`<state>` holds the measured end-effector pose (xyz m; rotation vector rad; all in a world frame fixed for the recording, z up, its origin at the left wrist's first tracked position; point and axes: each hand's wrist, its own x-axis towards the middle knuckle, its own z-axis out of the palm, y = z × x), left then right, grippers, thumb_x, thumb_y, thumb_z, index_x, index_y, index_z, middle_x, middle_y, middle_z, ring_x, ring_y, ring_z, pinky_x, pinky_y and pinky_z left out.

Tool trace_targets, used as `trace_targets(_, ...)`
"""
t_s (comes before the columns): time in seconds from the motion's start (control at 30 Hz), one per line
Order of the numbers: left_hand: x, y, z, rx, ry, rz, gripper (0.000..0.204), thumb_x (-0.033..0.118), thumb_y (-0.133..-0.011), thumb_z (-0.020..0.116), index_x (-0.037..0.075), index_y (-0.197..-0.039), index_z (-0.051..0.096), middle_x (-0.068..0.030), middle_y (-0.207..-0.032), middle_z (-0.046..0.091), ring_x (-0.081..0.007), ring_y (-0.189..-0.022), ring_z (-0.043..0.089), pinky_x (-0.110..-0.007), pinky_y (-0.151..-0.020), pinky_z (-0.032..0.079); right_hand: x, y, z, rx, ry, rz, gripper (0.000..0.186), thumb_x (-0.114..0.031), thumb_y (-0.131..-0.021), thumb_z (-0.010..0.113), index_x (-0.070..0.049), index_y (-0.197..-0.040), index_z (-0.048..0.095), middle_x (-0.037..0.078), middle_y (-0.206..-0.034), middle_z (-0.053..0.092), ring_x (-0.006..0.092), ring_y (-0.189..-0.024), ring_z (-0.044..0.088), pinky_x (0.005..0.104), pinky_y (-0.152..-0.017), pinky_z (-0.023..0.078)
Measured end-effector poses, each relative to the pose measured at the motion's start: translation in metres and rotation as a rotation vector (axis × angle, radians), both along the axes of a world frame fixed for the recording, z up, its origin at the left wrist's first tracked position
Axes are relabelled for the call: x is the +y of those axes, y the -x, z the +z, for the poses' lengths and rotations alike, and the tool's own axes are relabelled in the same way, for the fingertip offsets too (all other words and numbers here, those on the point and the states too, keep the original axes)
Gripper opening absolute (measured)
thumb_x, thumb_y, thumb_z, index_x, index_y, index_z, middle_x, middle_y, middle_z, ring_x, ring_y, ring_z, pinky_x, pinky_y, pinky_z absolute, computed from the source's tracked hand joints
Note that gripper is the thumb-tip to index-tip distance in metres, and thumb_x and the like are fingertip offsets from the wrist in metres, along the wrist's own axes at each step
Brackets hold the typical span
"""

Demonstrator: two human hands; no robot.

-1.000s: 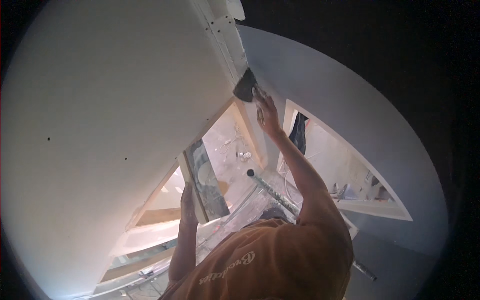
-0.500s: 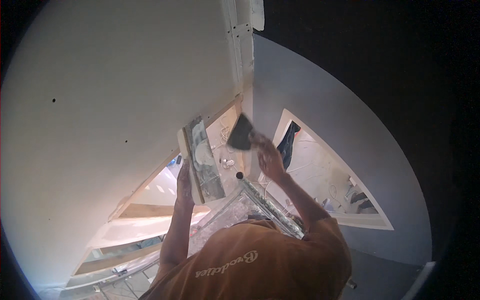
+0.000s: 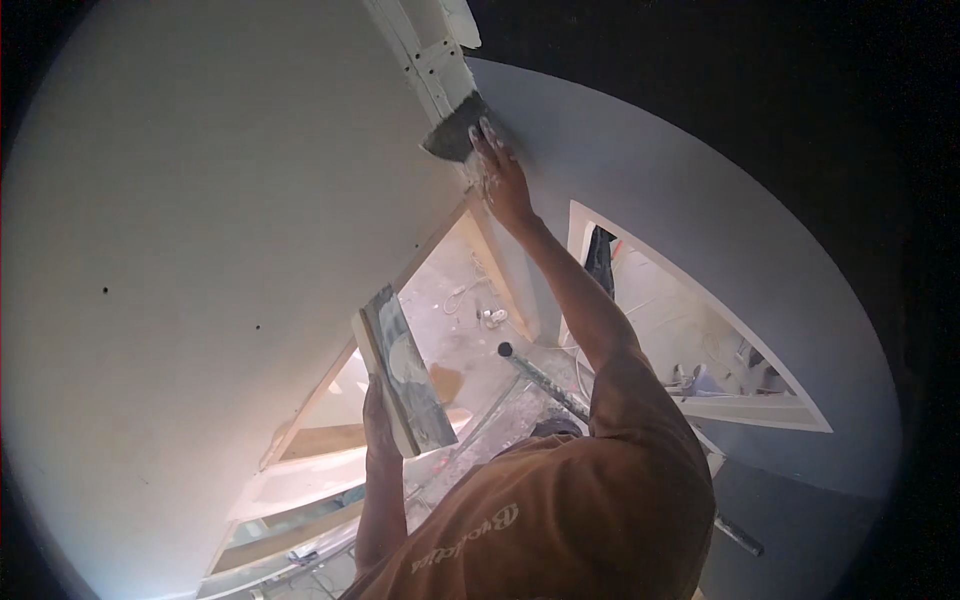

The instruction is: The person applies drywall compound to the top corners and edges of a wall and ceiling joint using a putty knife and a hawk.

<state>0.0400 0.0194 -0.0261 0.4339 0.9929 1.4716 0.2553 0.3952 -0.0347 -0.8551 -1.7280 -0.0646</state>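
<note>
My left hand (image 3: 376, 420) grips a flat rectangular plastering hawk (image 3: 410, 390) by its pale edge. White filler (image 3: 401, 358) lies smeared over the hawk's grey metal face. Up at the corner joint, my right hand (image 3: 503, 177) is closed on a broad putty knife (image 3: 456, 128), its fingers along the blade. The dark blade lies flat against the narrow jointed strip (image 3: 428, 62) between the pale left panel (image 3: 240, 190) and the grey-blue wall (image 3: 640, 150). The knife's handle is hidden by my hand.
Below stands a plaster-spattered scaffold with a metal tube (image 3: 545, 380). A triangular opening with a white frame (image 3: 700, 290) cuts the right-hand wall. White cable (image 3: 460, 298) lies on the floor beneath. A wooden edge (image 3: 435, 240) borders the left panel.
My right hand has carried the putty knife up from beside the hawk to the corner joint. The hawk sits slightly lower in view, and the view itself has shifted.
</note>
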Motion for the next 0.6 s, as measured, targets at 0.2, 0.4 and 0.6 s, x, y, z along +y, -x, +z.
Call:
trace_targets(0.2, 0.003, 0.0, -0.005, 0.002, 0.092, 0.109, 0.052, 0.048, -0.104, 0.044, 0.005, -0.132, 0.053, -0.0122, -0.102, 0.067, -0.0231, -0.085, 0.068, -0.037, -0.073, 0.06, -0.002, -0.014, -0.086, -0.016, 0.093, -0.003, 0.074, 0.006, -0.085, 0.053, -0.013, -0.154, 0.035, 0.015, -0.16, 0.033, 0.0336, -0.135, 0.048, 0.0443, -0.102, 0.044)
trace_targets(0.4, 0.005, 0.0, -0.005, -0.059, -0.018, -0.07, 0.049, 0.042, -0.105, 0.045, 0.005, -0.137, 0.047, -0.0146, -0.113, 0.064, -0.025, -0.096, 0.068, -0.04, -0.082, 0.059, -0.001, -0.024, -0.116, -0.026, 0.155, 0.061, 0.075, 0.011, -0.084, 0.047, -0.015, -0.154, 0.036, 0.014, -0.16, 0.032, 0.0342, -0.133, 0.05, 0.0453, -0.1, 0.045)
trace_targets(0.6, 0.017, -0.004, -0.013, 0.024, 0.011, -0.058, 0.048, 0.04, -0.106, 0.043, 0.005, -0.137, 0.046, -0.0136, -0.112, 0.065, -0.0245, -0.096, 0.068, -0.039, -0.083, 0.058, -0.036, -0.046, -0.125, -0.089, 0.277, 0.107, 0.075, 0.016, -0.083, 0.043, -0.013, -0.152, 0.039, 0.016, -0.157, 0.038, 0.0353, -0.137, 0.047, 0.0497, -0.11, 0.038)
